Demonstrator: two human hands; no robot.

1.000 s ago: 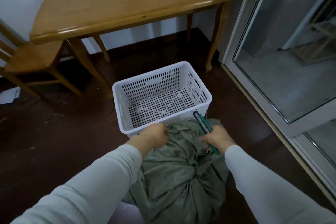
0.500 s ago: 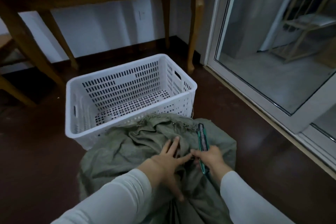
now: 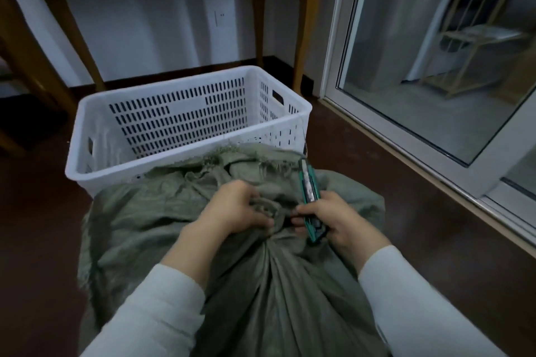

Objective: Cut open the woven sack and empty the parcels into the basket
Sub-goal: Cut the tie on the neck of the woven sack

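A grey-green woven sack [image 3: 139,220] lies on the floor in front of me, its neck gathered into a tied knot in the middle. My left hand [image 3: 232,209] grips the bunched fabric at the knot. My right hand [image 3: 333,220] holds a green utility knife [image 3: 309,197], blade end pointing away from me, right beside the knot. Just beyond the sack stands a white perforated plastic basket [image 3: 185,90] with nothing visible inside. No parcels show; the sack hides its contents.
Wooden table legs [image 3: 307,23] rise behind the basket against a white wall. A sliding glass door with a white frame [image 3: 406,136] runs along the right. The floor [image 3: 34,211] is dark brown; a chair leg shows at far left.
The view has dropped lower and closer to the sack. My left hand went from lying flat on the fabric to gripping the knot, and the knife hand moved in beside it.
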